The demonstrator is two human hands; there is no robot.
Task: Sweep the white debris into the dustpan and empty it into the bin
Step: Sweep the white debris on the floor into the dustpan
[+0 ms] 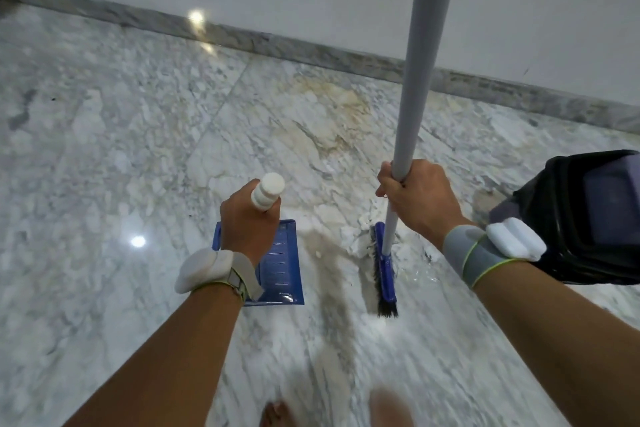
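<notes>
Debris [360, 239], white crumpled scraps at lower centre-right against the blue-headed grey-pole broom [383, 270], looks light and scatter-prone, so short strokes left toward the blue plastic dustpan [282, 274]; left hand [247, 225] clamped on its white handle [267, 191], right hand [417, 199] clamped mid-pole, black-lined bin [588, 218] at right edge.

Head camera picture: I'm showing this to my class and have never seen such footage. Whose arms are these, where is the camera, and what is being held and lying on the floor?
The single picture comes from a camera worn on a person's head, looking down at their own bare arms. The left hand grips the white handle of a blue dustpan resting on the marble floor. The right hand holds a grey broom pole; its blue brush head sits beside white debris. A black bin stands at the right. Both wrists wear bands with white pads.
</notes>
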